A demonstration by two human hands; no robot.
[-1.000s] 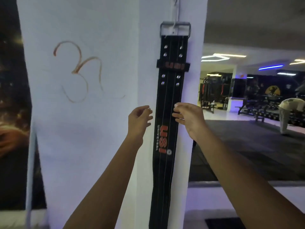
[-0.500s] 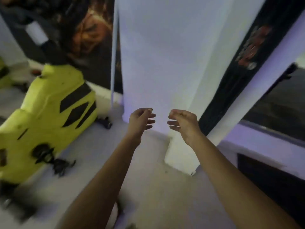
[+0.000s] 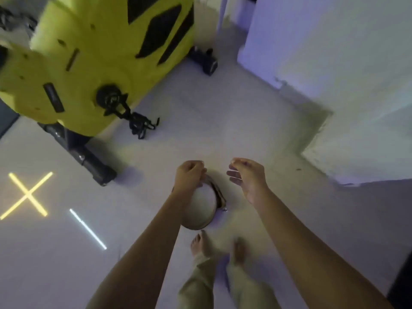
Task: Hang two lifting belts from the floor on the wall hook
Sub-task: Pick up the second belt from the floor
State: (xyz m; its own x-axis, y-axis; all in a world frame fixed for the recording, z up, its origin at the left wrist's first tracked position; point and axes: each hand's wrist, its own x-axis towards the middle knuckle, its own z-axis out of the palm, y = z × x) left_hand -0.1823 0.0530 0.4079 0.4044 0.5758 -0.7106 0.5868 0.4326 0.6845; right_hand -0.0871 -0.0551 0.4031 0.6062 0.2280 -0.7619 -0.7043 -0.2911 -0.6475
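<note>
1. Since the earlier frames our view has swung from the hung black belt on the pillar down to the floor (image 3: 245,130); both hands kept the same half-curled pose in front of us throughout.
2. We see the coiled lifting belt (image 3: 204,208) only in part: our left forearm covers its left side, and motion blur softens its edges. We cannot tell whether the left hand touches it or merely overlaps it in the view.
3. Our left hand (image 3: 189,175) is curled nearly to a fist, fingers bent under, directly over the top edge of the coil. Our right hand (image 3: 247,177) is half open, fingers loosely curved, holding nothing, just right of the coil and apart from it.
4. A yellow machine (image 3: 89,52) with black panels fills the upper left, cut off by the frame; its black pedal (image 3: 138,123) and dark base rail (image 3: 89,159) stand well apart from the belt. A white pillar (image 3: 345,74) occupies the upper right. Light reflections, a yellow cross (image 3: 26,194) and a white bar (image 3: 88,229), lie on the floor at left.
5. Our bare feet (image 3: 200,244), blurred, stand just below the belt.
6. The belt lies on the floor rolled into a loop, pale grey-tan inside, with a darker rim and a small metal fitting at its right edge.
</note>
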